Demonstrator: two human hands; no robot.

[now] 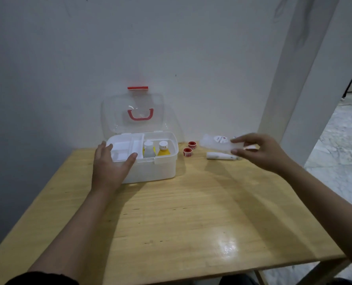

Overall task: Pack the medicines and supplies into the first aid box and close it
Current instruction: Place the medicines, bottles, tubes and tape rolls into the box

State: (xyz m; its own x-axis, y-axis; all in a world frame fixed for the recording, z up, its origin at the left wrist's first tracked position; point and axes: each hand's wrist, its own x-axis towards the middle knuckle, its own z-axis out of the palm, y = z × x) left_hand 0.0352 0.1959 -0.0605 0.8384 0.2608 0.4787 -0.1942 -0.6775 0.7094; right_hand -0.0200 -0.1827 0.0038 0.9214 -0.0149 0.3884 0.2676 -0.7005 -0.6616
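1. The pale wooden counter (pixel 171 223) is bare on its near half.
2. The left hand (pixel 109 167) lies spread on the near-left rim of the open white plastic first aid box (pixel 154 167).
3. The right hand (pixel 261 153) pinches a clear plastic packet (pixel 214 142), lifted to the right.
4. Farther right lie two red tape rolls (pixel 189 148) and a white tube (pixel 220 155).

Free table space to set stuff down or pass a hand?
Bare: the whole near half of the table, from the first aid box to the front edge between both forearms. Crowded: back right beside the box, with two red tape rolls, a white tube, and the right hand holding a clear packet.
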